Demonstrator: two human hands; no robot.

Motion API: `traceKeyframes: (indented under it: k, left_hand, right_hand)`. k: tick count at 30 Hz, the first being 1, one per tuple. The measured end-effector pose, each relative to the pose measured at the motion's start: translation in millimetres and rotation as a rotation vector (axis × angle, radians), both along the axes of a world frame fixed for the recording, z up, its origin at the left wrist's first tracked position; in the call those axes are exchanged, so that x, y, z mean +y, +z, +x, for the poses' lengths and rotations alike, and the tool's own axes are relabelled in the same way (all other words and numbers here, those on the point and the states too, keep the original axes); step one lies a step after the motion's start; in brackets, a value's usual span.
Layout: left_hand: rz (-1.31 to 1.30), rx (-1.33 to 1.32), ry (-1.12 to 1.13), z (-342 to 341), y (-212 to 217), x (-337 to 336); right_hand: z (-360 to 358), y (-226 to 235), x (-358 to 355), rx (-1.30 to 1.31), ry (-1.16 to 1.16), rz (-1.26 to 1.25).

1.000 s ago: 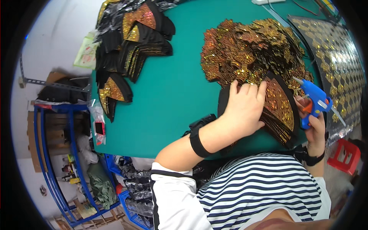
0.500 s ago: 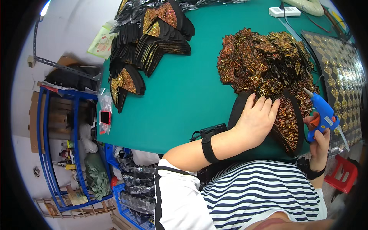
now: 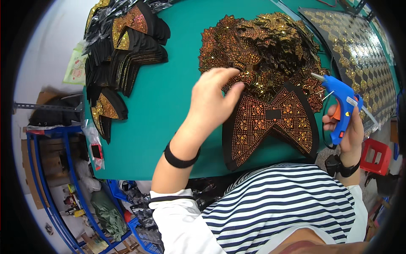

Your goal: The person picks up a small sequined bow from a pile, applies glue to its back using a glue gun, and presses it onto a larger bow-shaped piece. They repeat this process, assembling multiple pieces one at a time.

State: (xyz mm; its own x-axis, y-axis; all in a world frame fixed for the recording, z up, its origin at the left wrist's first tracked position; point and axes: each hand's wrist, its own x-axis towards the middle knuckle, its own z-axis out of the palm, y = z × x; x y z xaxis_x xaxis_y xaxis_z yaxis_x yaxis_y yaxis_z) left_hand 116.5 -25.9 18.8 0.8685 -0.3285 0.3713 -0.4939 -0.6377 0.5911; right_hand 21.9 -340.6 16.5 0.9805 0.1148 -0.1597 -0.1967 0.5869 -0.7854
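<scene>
My right hand (image 3: 347,131) is wrapped round the handle of a blue glue gun (image 3: 341,99) with an orange trigger; its nozzle points to the upper left. On the table before me lies a black bow-shaped piece (image 3: 253,122) covered in orange and gold studs, with a small plain dark rectangle at its middle. Nothing touches this piece. My left hand (image 3: 213,91) hovers at the near left edge of a heap of studded, jagged-edged pieces (image 3: 258,46), thumb and fingers apart. The far fingers are partly hidden, and nothing shows between them.
Stacks of black and gold bow-shaped pieces (image 3: 135,46) stand at the far left of the green table (image 3: 182,51). A sheet of gold ornaments (image 3: 359,55) lies at the right. A red stool (image 3: 375,156) is at the lower right, a blue shelf (image 3: 78,169) at the left.
My left hand has lifted off the bow-shaped piece and moved up and left to the heap. The piece now lies uncovered and flat. The glue gun stays in my right hand, and the view has shifted.
</scene>
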Motion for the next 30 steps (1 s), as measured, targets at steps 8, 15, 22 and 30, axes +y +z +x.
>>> traceKeyframes:
  k: [8, 15, 22, 30]
  left_hand:
    - [0.291, -0.143, 0.164, 33.8, -11.3, -30.2]
    - [0.067, -0.167, 0.166, 53.7, -32.0, -5.7]
    - [-0.155, 0.076, 0.157, 57.9, -22.5, -6.4]
    - [-0.244, 0.176, 0.151, 76.8, -22.5, 4.6]
  right_hand:
    - [4.1, 1.0, 6.2, -0.094, 0.101, -0.192]
    - [1.6, -6.5, 11.7, -0.099, 0.092, -0.225]
    - [4.3, 3.9, 18.5, -0.085, 0.14, -0.292]
    - [2.2, 5.0, 23.5, -0.075, 0.111, -0.313]
